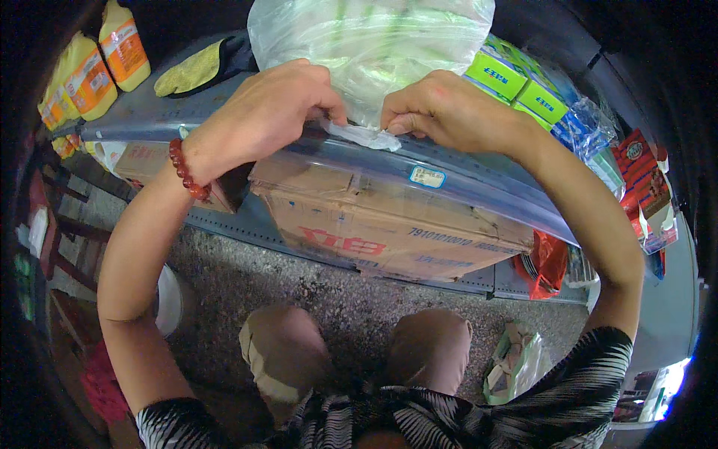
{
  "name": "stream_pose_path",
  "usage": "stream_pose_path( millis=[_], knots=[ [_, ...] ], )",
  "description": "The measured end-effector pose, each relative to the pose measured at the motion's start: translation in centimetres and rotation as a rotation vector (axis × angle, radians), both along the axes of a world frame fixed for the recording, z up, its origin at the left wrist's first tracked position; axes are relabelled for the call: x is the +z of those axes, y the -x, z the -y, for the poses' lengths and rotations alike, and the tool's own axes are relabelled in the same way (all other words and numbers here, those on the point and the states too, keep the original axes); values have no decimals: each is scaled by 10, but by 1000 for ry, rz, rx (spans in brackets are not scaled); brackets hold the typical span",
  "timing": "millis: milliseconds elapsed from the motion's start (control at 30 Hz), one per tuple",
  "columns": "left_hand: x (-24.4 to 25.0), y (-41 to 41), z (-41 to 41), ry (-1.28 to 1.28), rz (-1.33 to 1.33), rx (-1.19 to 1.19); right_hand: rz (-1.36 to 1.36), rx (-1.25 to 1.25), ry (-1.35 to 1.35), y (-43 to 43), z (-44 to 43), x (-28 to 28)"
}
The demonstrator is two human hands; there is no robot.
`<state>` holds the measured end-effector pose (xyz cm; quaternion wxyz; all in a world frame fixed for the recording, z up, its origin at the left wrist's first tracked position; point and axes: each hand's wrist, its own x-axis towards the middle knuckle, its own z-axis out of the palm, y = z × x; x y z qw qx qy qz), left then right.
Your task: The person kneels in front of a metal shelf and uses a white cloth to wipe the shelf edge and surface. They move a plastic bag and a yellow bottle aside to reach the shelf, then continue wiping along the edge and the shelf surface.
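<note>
A large, translucent plastic bag [370,50] with pale green contents stands on the metal shelf [185,112] before me. Its gathered neck points towards me, and the loose plastic end [364,136] hangs at the shelf's front edge. My left hand [275,106] pinches this plastic from the left, its fingertips partly hidden behind the knuckles. From the right, my right hand [443,109] grips the neck between thumb and bent fingers. The two hands are a short way apart. A red bead bracelet [182,171] circles my left wrist. What exactly fills the bag is blurred by the plastic.
Yellow bottles [123,47] with orange labels and a yellow-black glove [190,70] lie left on the shelf. Green boxes [496,73] stand right of the bag. Below, a large cardboard carton [387,224] occupies the lower shelf. A plastic bag [513,365] sits on the floor by my right knee.
</note>
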<state>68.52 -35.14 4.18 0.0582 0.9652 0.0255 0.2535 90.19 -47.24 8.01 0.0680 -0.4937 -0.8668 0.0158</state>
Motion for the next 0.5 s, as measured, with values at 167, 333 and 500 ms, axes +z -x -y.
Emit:
stream_pose_path(
  millis=[167,333,500],
  knots=[
    [4,5,-2,-69,11,44,115,-29,-108,-3,13,12],
    [9,12,-2,-49,-47,159,57,-103,-247,1,17,18],
    [5,12,-4,-81,-15,100,98,-115,-192,15,5,12]
  ],
)
